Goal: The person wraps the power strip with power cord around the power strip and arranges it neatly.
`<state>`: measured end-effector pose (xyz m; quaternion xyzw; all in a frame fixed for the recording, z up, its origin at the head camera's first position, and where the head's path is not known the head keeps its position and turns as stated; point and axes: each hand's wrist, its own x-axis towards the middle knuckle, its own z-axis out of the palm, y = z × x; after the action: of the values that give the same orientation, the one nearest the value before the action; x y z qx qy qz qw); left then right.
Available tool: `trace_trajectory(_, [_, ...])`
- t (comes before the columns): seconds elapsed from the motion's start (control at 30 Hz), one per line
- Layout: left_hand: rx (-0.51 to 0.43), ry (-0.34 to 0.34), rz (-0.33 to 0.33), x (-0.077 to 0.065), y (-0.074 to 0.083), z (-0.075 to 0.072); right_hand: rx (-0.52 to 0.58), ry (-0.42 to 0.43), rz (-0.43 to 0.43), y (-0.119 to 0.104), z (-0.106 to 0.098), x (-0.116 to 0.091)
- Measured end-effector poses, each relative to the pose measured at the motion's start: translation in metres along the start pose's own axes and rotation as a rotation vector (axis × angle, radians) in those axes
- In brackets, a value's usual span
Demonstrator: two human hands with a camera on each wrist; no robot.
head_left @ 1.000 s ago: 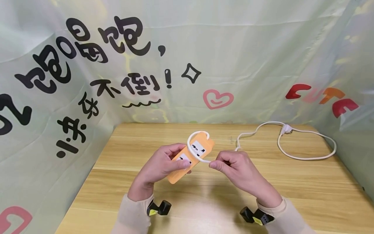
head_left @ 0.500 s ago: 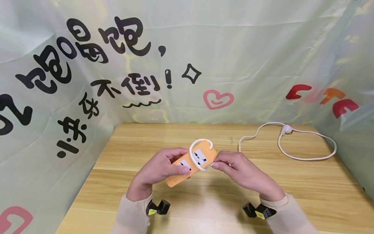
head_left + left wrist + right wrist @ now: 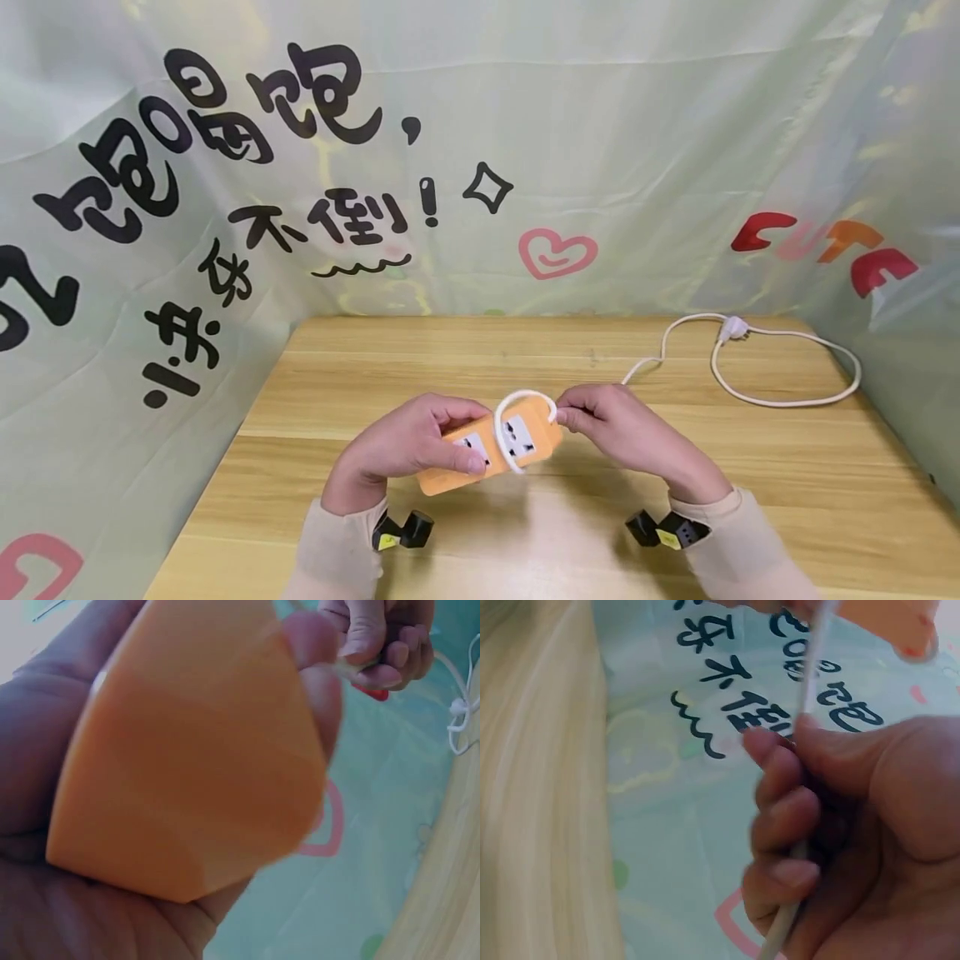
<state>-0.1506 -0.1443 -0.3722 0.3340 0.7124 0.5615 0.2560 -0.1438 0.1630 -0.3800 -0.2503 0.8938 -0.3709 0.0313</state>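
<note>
Left hand (image 3: 416,437) grips orange power strip (image 3: 493,457), probably light, stiff and best held by its sides; right hand (image 3: 622,432) pinches its likely pliable cord (image 3: 781,926).

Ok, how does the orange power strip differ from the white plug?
Colour: the power strip is orange with white socket panels; the plug's body is white. Size: the power strip is clearly longer than the plug. Place: the left hand grips the power strip above the table; the plug lies on it, touched by neither hand. Shared: white cord shows at both.
</note>
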Motion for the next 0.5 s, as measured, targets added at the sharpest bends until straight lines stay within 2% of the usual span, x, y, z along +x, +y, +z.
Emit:
trace_trajectory(0.13, [0.061,-0.073,-0.049,0.003,-0.001,0.003,-0.086,0.007,-0.031,0.002,-0.001,0.000])
trace_trajectory(0.33, [0.182,-0.108,-0.105,0.007,-0.005,0.009,-0.348,0.098,0.057,0.003,0.008,0.004])
trace_trajectory(0.4, [0.211,-0.119,-0.117,0.008,-0.006,0.011,-0.366,0.097,0.081,0.002,0.010,0.004])
trace_trajectory(0.5, [0.266,-0.138,-0.139,0.011,-0.007,0.015,-0.312,0.056,0.107,0.000,0.010,0.004])
